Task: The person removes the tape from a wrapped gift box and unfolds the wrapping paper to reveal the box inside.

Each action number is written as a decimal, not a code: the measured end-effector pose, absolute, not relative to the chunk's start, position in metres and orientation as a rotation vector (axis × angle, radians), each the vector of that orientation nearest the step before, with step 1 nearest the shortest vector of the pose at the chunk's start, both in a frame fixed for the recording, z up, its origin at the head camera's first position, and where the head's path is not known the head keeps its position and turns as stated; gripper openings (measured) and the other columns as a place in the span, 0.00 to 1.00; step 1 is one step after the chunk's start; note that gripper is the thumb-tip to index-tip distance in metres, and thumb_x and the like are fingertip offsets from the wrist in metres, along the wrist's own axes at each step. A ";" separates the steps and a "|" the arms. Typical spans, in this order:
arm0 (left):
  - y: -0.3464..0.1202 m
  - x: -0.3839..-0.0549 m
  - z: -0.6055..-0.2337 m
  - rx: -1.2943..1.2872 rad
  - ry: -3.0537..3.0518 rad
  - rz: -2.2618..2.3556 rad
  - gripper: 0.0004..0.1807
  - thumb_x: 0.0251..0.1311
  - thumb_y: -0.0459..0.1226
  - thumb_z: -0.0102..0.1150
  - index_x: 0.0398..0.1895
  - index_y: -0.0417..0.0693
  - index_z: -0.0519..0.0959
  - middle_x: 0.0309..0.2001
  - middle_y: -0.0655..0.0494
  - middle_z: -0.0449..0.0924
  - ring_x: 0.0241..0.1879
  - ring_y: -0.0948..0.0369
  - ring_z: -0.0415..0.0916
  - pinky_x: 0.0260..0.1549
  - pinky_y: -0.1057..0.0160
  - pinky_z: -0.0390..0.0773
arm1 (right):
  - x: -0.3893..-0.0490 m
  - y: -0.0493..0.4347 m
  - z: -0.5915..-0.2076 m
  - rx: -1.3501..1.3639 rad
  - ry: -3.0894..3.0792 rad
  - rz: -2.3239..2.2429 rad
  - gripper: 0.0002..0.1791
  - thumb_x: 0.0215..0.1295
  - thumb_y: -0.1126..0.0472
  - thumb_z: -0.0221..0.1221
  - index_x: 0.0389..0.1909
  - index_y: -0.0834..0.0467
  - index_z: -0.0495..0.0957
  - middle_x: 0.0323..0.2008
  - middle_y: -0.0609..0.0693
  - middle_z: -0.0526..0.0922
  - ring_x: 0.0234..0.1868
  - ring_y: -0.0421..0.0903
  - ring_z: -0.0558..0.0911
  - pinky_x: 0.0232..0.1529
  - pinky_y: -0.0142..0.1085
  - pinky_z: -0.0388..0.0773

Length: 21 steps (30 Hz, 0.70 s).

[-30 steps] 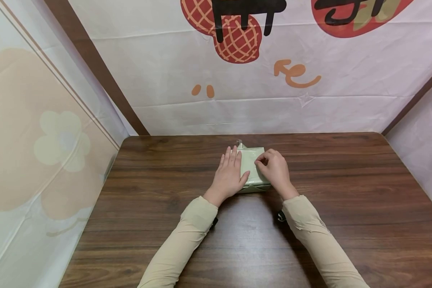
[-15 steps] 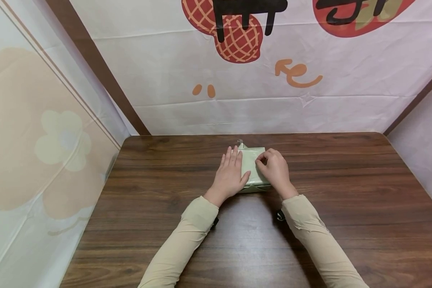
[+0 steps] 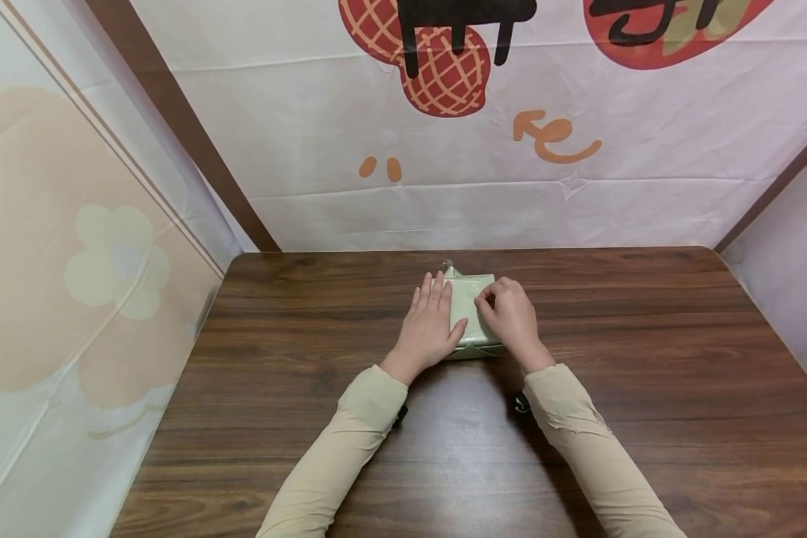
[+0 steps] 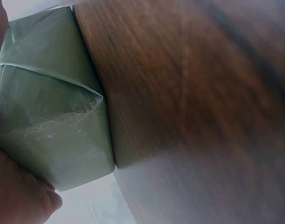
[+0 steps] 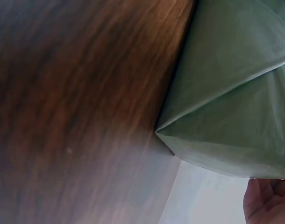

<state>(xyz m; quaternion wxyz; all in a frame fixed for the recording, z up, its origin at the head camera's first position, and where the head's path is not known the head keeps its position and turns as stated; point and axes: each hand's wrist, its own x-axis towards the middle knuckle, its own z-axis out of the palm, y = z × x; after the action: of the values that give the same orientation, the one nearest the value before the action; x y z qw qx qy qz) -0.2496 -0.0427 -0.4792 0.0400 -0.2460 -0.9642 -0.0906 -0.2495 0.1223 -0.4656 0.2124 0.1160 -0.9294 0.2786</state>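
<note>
A pale green wrapped box (image 3: 467, 297) lies flat near the table's far edge, with a small clear flap (image 3: 449, 267) sticking up behind it. My left hand (image 3: 425, 329) rests on its left part, fingers extended and thumb across the top. On the right side, my right hand (image 3: 511, 320) bends over the box, thumb and index tips together at the top face; anything thin between them is too small to see. The left wrist view shows the box's folded end (image 4: 53, 98) with a crinkled clear strip (image 4: 67, 121). Folded wrapping (image 5: 226, 112) also fills the right wrist view.
The dark wood-grain table (image 3: 457, 463) stretches around the box on all sides. A white printed cloth (image 3: 296, 134) hangs behind the far edge, and another patterned cloth (image 3: 107, 314) hangs at the left.
The right hand has shifted very slightly to the left over the top of the box. The left hand and the box stay in place.
</note>
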 end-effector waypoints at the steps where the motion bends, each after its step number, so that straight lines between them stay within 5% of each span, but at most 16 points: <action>1: -0.043 -0.250 -0.479 -0.752 -2.951 -0.278 0.38 0.71 0.53 0.35 0.72 0.34 0.47 0.74 0.39 0.37 0.73 0.46 0.33 0.68 0.51 0.42 | -0.250 0.122 -0.466 0.327 -2.585 0.765 0.05 0.57 0.67 0.64 0.25 0.64 0.80 0.27 0.56 0.76 0.32 0.53 0.74 0.31 0.44 0.74; 21: -0.042 -0.249 -0.479 -0.753 -2.960 -0.262 0.39 0.71 0.54 0.34 0.73 0.35 0.46 0.74 0.40 0.36 0.73 0.46 0.33 0.68 0.51 0.41 | -0.251 0.126 -0.472 0.219 -2.553 1.018 0.06 0.64 0.69 0.58 0.30 0.69 0.74 0.29 0.60 0.74 0.32 0.55 0.72 0.34 0.45 0.69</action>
<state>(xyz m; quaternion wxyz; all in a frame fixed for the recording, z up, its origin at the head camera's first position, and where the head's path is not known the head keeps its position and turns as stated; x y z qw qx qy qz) -0.2493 -0.0422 -0.4795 0.0381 -0.2455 -0.9649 -0.0855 -0.2508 0.1259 -0.4721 0.1910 0.0781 -0.9088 0.3625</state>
